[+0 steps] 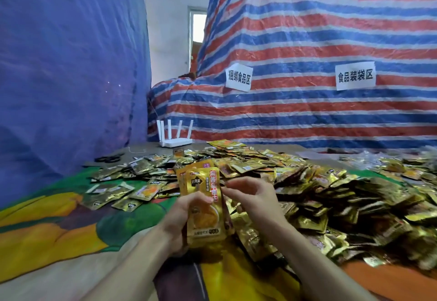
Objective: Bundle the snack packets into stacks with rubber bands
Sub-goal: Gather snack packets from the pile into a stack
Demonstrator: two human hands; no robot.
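My left hand (183,215) grips an upright stack of gold and orange snack packets (204,203) from the left side, thumb across the front. My right hand (253,196) is at the stack's right edge, its fingertips pinching the edge near the top. A large heap of loose gold snack packets (319,194) spreads over the table to the right and behind the hands. No rubber band is visible on the stack or on my fingers.
A colourful cloth (59,225) covers the table. A white router (176,136) with several antennas stands at the back. Black scissors (107,158) lie at the far left. A striped tarp (307,52) with two paper signs rises behind; a blue sheet (66,64) hangs on the left.
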